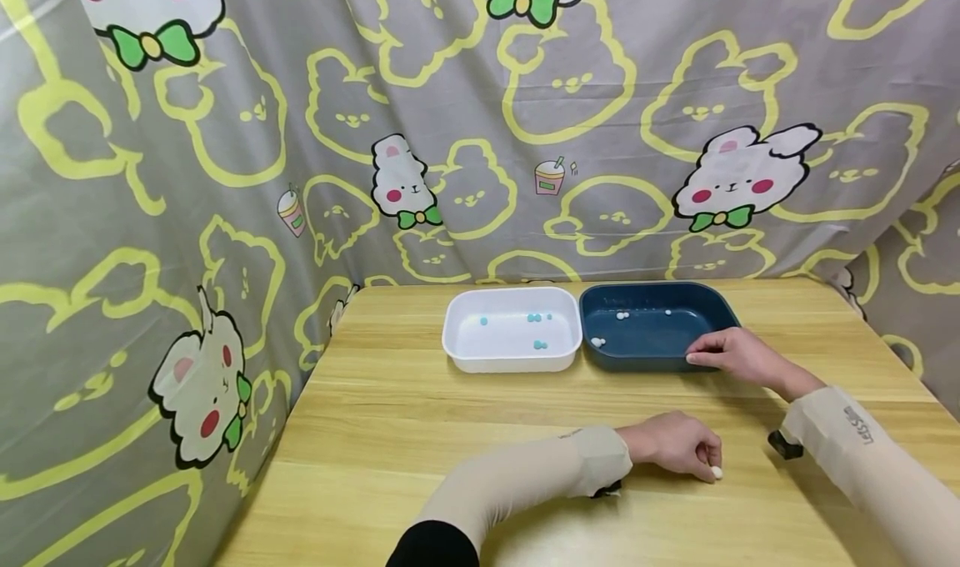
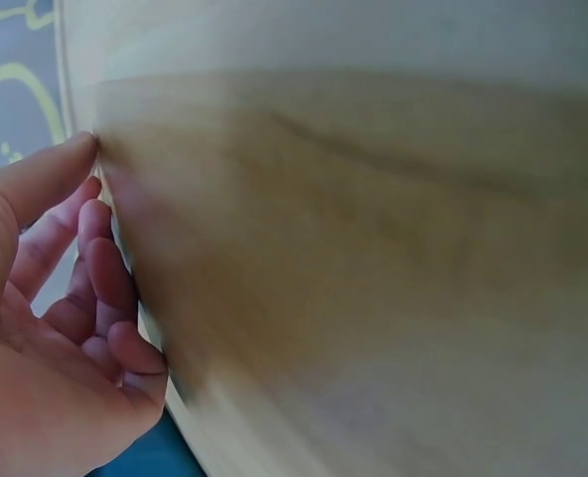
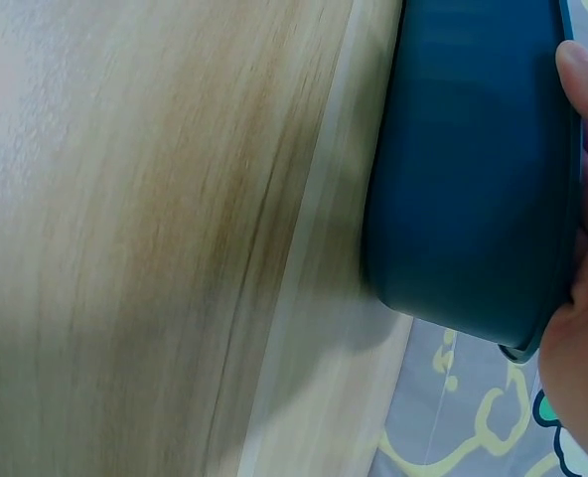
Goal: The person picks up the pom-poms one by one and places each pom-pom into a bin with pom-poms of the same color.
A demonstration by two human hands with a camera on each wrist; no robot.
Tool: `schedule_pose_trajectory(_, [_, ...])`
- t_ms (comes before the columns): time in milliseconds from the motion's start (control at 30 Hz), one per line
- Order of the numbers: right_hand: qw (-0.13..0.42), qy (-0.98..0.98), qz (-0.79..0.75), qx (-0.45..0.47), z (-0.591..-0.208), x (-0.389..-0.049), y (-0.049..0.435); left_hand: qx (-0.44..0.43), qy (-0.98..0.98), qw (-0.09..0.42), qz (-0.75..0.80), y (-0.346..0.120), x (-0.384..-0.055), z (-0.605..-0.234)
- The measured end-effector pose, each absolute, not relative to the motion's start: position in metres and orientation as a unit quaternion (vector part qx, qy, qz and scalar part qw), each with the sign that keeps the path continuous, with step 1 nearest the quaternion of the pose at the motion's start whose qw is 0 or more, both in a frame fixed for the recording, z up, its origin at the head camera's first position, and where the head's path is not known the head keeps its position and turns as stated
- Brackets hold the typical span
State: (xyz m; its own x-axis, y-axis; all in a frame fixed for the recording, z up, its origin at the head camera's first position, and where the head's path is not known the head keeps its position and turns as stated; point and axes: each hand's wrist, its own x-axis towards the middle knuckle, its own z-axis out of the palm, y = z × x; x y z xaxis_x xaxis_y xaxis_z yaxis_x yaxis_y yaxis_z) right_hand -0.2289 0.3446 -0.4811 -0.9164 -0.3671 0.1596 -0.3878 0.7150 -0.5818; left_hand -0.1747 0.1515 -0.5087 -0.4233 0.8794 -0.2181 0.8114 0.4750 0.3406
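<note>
My left hand (image 1: 678,446) is low over the wooden table, with a small white ball (image 1: 717,473) pinched at its thumb and index fingertips. The left wrist view shows the left hand (image 2: 71,288) from the palm side, fingers curled and the ball hidden. My right hand (image 1: 742,357) is at the front right rim of a dark blue basin (image 1: 652,364). In the right wrist view the thumb (image 3: 584,75) overlaps the rim of that basin (image 3: 473,169); I cannot tell whether the fingers hold anything. Several white balls (image 1: 622,315) lie inside the basin.
Left of the blue basin, close beside it, stands a white basin (image 1: 512,365) with several light blue balls (image 1: 534,318) in it. Both are near the back edge of the wooden table (image 1: 420,434). A patterned grey curtain (image 1: 465,92) hangs behind and to the left.
</note>
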Motion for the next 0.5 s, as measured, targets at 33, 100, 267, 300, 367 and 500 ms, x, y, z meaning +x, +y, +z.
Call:
schedule_pose_trajectory(33, [0.016,-0.926,0.318,0.204,-0.481,-0.229,0.344,0.504,0.838,0.186,0.092,0.151,-0.175,-0.509])
schedule_pose_trajectory(100, [0.017,-0.925,0.319,0.204,-0.481,-0.229,0.344,0.504,0.838,0.187,0.094,0.15,-0.176,-0.508])
schedule_pose_trajectory(267, [0.018,-0.924,0.322,0.207,-0.48,-0.229,0.343,0.501,0.839,0.192,0.096,0.147,-0.178,-0.508])
schedule_pose_trajectory(300, [0.018,-0.924,0.321,0.207,-0.48,-0.229,0.343,0.498,0.84,0.193,0.097,0.146,-0.178,-0.507])
schedule_pose_trajectory(367, [0.018,-0.925,0.319,0.206,-0.48,-0.229,0.344,0.493,0.843,0.193,0.099,0.144,-0.179,-0.507])
schedule_pose_trajectory(500, [0.017,-0.927,0.314,0.204,-0.479,-0.228,0.344,0.488,0.845,0.187,0.11,0.138,-0.183,-0.504])
